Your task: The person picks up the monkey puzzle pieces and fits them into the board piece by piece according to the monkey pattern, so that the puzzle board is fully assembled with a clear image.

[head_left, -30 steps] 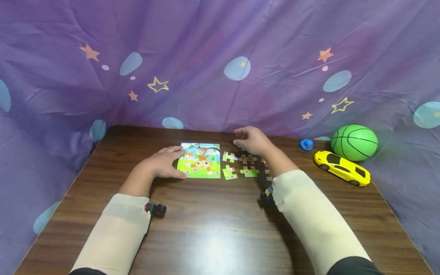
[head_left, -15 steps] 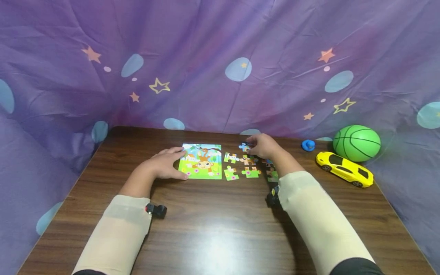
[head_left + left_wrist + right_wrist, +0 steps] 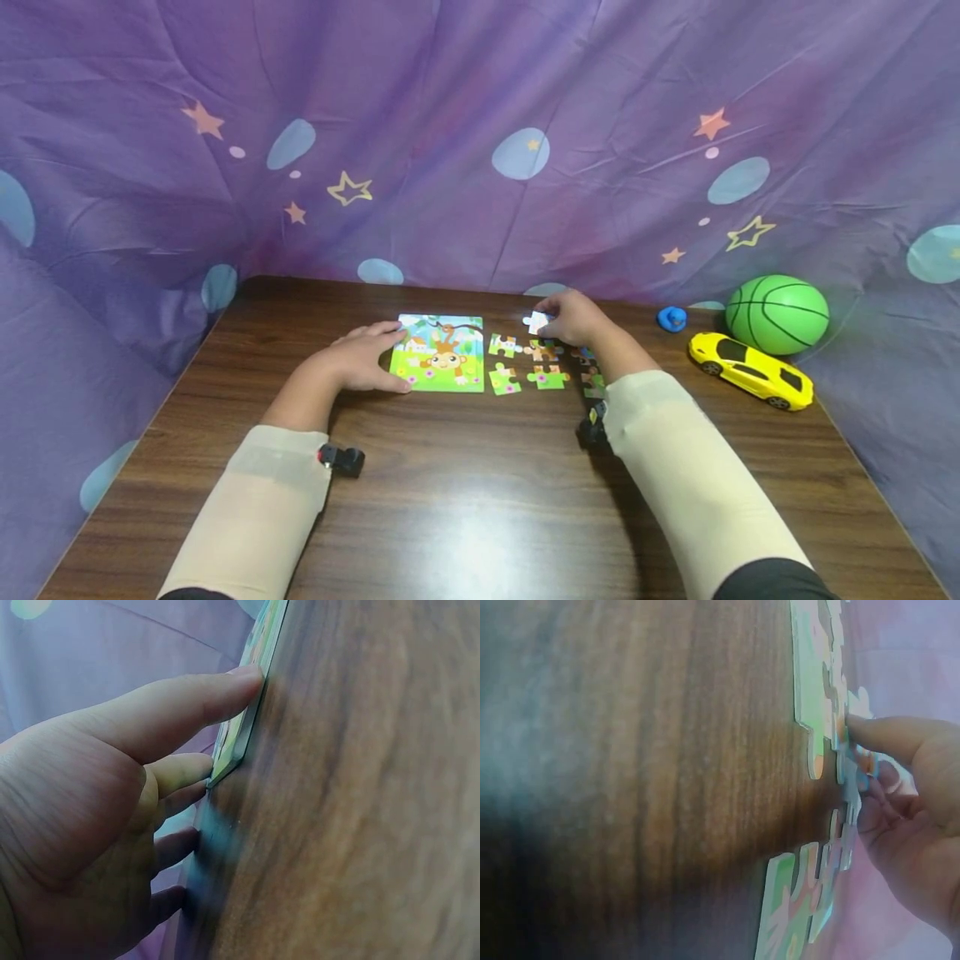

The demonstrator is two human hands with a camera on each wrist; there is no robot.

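The right grip (image 3: 576,320) is drawn into a pinch on one piece (image 3: 536,322), on the far side of the other pieces (image 3: 549,379), which lie right of the board (image 3: 442,354); whether the pinched one touches the worktop (image 3: 420,475) is hard to tell. The left grip (image 3: 363,357) is spread wide, merely touching the board at its left side. Farther right sit the duck (image 3: 672,318), car (image 3: 751,371) and ball (image 3: 777,314).

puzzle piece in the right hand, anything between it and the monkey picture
Yes, partly: a loose piece lies flat between the monkey picture and the puzzle piece that the right hand pinches, a little to the near side of the straight path.
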